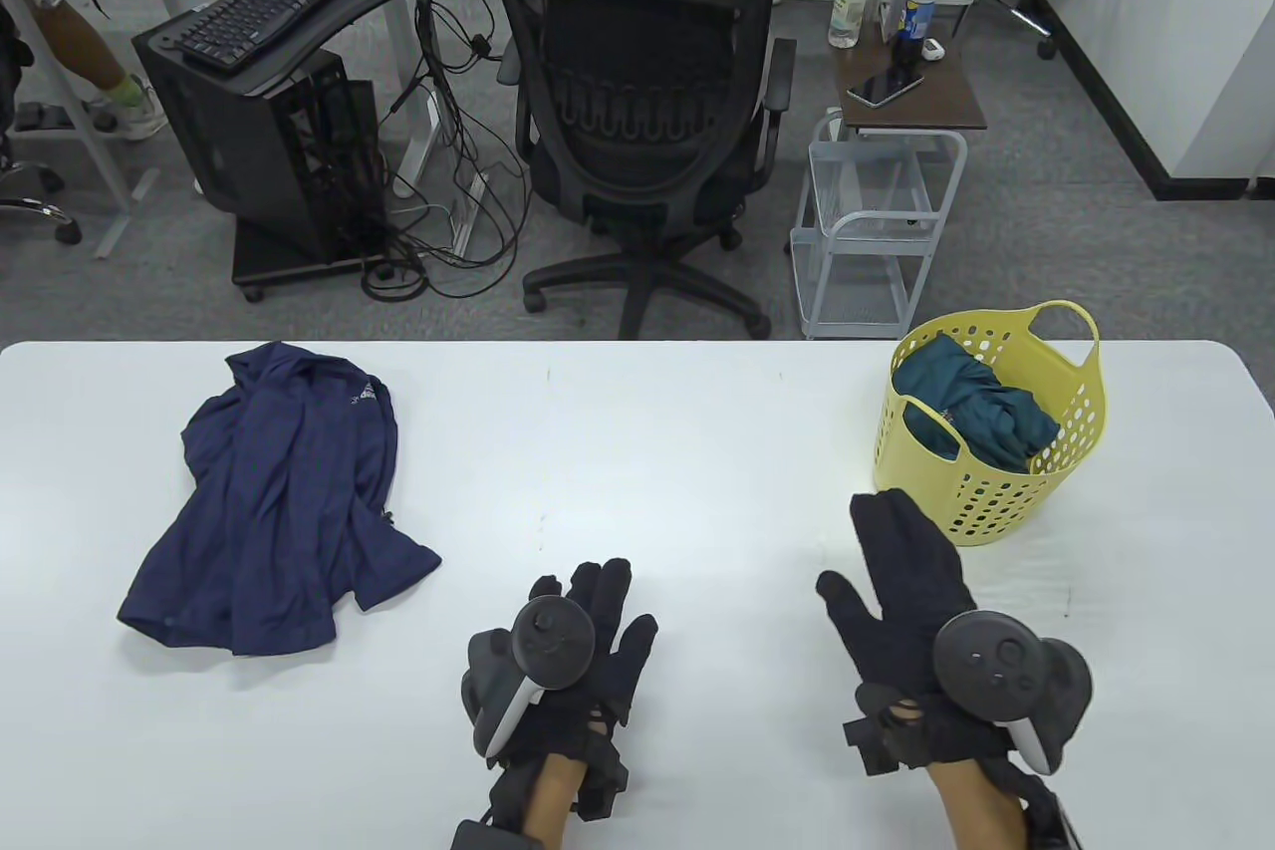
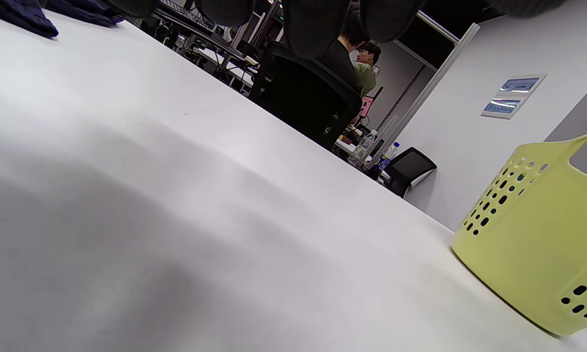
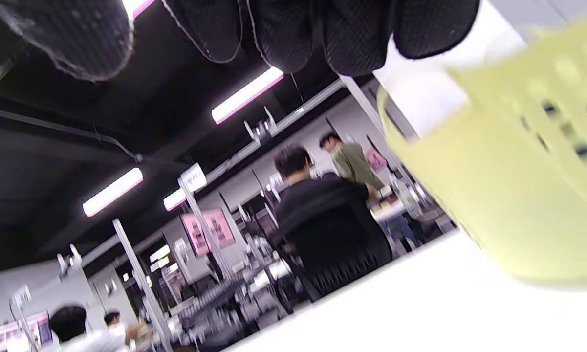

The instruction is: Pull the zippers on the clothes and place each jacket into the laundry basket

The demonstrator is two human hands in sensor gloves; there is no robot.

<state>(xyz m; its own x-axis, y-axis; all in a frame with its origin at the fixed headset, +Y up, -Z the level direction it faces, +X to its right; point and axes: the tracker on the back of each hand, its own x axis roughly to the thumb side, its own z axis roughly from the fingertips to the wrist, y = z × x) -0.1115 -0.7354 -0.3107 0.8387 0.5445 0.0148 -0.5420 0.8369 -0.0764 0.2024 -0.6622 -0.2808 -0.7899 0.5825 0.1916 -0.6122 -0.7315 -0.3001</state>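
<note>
— What's the room like from your end?

— An open office. My white desk (image 1: pixel 637 451) runs across the table view, with a black mesh chair (image 1: pixel 637 133) behind it where a person in a dark top sits with their back to me. There's a keyboard (image 1: pixel 269 8) on a black stand to the far left and a small white wire cart (image 1: pixel 877 222) on the right, under a side table carrying two bottles and a phone.

— And the clothes?

— The navy jacket (image 1: pixel 279 501) lies crumpled on the left part of the desk, well apart from both hands. The yellow laundry basket (image 1: pixel 996 481) stands upright on the right part, and a teal jacket (image 1: pixel 971 407) is already bundled inside it. I can't make out the navy jacket's zipper.

— Your hands?

— My left hand (image 1: pixel 573 641) lies near the front edge, about mid-desk, fingers straight and a little spread, gripping nothing. My right hand (image 1: pixel 916 601) is out flat too, fingers straight and pointing toward the basket, the fingertips just beside its base; whether they touch it I can't tell. It has hold of nothing. The right wrist view is blurred, with the basket wall filling its right side.
</note>
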